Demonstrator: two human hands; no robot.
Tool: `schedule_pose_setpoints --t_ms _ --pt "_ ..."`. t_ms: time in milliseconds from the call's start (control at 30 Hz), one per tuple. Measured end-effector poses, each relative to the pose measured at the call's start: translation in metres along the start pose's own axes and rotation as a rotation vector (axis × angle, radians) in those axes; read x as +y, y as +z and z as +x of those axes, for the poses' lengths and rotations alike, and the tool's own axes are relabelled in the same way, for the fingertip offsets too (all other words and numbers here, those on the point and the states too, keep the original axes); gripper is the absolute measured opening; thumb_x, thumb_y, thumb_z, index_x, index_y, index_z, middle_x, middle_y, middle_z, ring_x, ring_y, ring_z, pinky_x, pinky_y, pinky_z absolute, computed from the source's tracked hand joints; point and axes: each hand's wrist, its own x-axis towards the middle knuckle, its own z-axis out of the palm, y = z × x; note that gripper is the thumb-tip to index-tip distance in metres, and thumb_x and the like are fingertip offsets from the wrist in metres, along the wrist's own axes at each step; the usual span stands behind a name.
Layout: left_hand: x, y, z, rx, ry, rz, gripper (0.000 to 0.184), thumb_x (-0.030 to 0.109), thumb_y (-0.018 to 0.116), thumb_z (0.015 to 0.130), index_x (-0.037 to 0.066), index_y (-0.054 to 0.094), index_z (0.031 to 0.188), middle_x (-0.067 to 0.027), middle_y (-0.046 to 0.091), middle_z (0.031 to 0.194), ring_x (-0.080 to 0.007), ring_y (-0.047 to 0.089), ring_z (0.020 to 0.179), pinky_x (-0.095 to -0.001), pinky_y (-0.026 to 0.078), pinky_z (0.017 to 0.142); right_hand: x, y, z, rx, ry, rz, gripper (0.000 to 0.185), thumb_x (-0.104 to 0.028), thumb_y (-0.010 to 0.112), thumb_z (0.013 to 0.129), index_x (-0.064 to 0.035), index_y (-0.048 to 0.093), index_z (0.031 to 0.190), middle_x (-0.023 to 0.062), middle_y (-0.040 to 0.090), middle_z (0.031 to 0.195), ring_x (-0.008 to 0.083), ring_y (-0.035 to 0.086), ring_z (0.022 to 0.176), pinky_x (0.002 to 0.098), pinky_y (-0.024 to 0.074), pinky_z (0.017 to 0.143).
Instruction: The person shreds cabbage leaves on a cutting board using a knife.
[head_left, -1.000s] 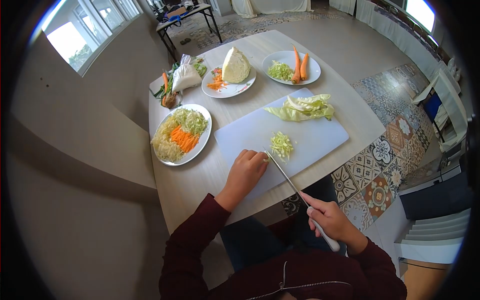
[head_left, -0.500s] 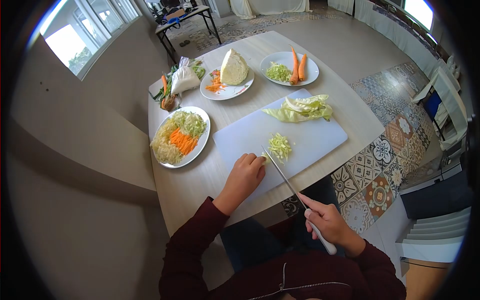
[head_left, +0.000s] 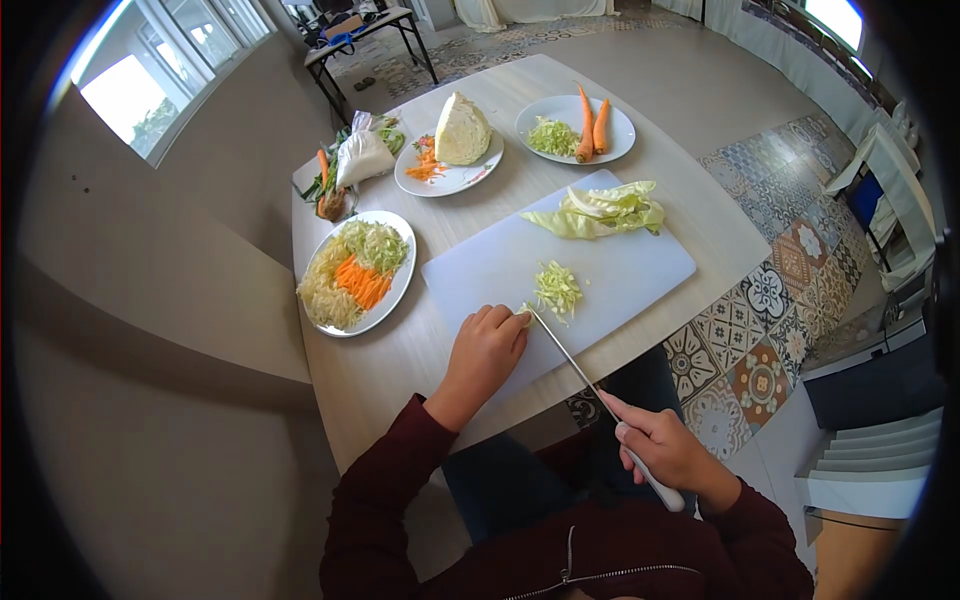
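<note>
Underneath everything, a pale table (head_left: 708,218) is supporting a board (head_left: 625,282). At the board's near left, a cabbage piece (head_left: 524,314) is lying mostly hidden by the left hand (head_left: 487,350), whose curled fingers are pinning it. The right hand (head_left: 655,445) is gripping the knife (head_left: 567,357), blade just beside the piece, contact unclear. Slicing seems in hand; another cut is calling for fingertips tucked clear. Shreds (head_left: 557,288) are lying mid-board, leaves (head_left: 605,212) far right, a plate (head_left: 409,262) left of the board.

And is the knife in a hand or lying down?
In a hand: the right hand grips the knife's white handle, with the blade over the cutting board.
</note>
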Motion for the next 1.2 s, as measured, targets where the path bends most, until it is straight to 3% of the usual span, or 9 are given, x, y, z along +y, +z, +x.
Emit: schedule_pose_setpoints --t_ms 233,433,533,633,733,933,1200 --pt "0.003 0.000 0.001 0.022 0.008 0.015 0.016 0.004 0.071 0.079 0.004 0.071 0.095 -0.0087 0.061 0.079 -0.0282 0.060 0.077 -0.0410 0.049 0.068 -0.011 -0.001 0.001 -0.009 0.060 -0.031 0.052 -0.016 0.039 0.103 -0.0071 0.032 0.154 0.0041 0.057 0.064 0.0112 0.058 0.050 0.0272 0.0525 0.053" --pt "0.001 0.001 0.000 0.020 0.011 0.006 0.016 0.005 0.071 0.079 0.004 0.072 0.095 -0.0085 0.060 0.078 -0.0280 0.060 0.076 -0.0402 0.049 0.067 -0.016 0.008 0.035 0.043 -0.028 -0.104 0.051 -0.016 0.039 0.103 -0.0063 0.033 0.153 0.0049 0.056 0.060 0.0123 0.058 0.050 0.0294 0.0519 0.053" --pt "0.008 -0.004 0.002 0.013 -0.007 0.013 0.014 0.006 0.071 0.080 0.004 0.072 0.094 -0.0080 0.060 0.077 -0.0275 0.060 0.075 -0.0403 0.048 0.067 -0.015 0.013 0.042 0.046 -0.068 -0.140 0.053 -0.016 0.037 0.103 -0.0083 0.030 0.155 0.0026 0.055 0.063 0.0100 0.055 0.049 0.0258 0.0508 0.052" --pt "0.004 -0.002 0.002 0.027 -0.010 0.022 0.013 0.007 0.072 0.080 0.005 0.072 0.093 -0.0072 0.060 0.076 -0.0269 0.059 0.075 -0.0404 0.048 0.067 0.001 0.018 0.039 0.134 -0.174 -0.244 0.052 -0.016 0.043 0.099 -0.0039 0.037 0.149 0.0236 0.058 0.062 0.0378 0.063 0.055 0.0442 0.0499 0.059" --pt "0.002 -0.001 0.001 0.026 -0.015 0.030 0.013 0.008 0.072 0.080 0.007 0.073 0.093 -0.0065 0.061 0.077 -0.0265 0.060 0.075 -0.0394 0.048 0.066 -0.005 0.016 0.019 0.116 -0.089 -0.266 0.052 -0.015 0.045 0.097 -0.0019 0.038 0.148 0.0291 0.056 0.066 0.0458 0.061 0.062 0.0479 0.0488 0.064" --pt "-0.002 -0.007 0.003 0.005 -0.054 0.007 0.005 0.011 0.073 0.080 0.008 0.074 0.084 -0.0052 0.063 0.071 -0.0259 0.061 0.069 -0.0399 0.047 0.062 -0.027 0.008 -0.013 0.106 -0.028 -0.387 0.051 -0.015 0.047 0.097 0.0016 0.041 0.145 0.0284 0.058 0.066 0.0453 0.062 0.063 0.0470 0.0495 0.065" --pt "-0.004 -0.006 0.003 0.068 0.011 0.007 0.004 0.011 0.073 0.081 0.007 0.073 0.081 -0.0062 0.065 0.070 -0.0259 0.061 0.068 -0.0382 0.048 0.061 -0.013 0.007 -0.014 0.187 -0.051 -0.230 0.046 -0.017 0.050 0.097 -0.0012 0.049 0.141 0.0226 0.055 0.060 0.0300 0.059 0.052 0.0392 0.0485 0.060"
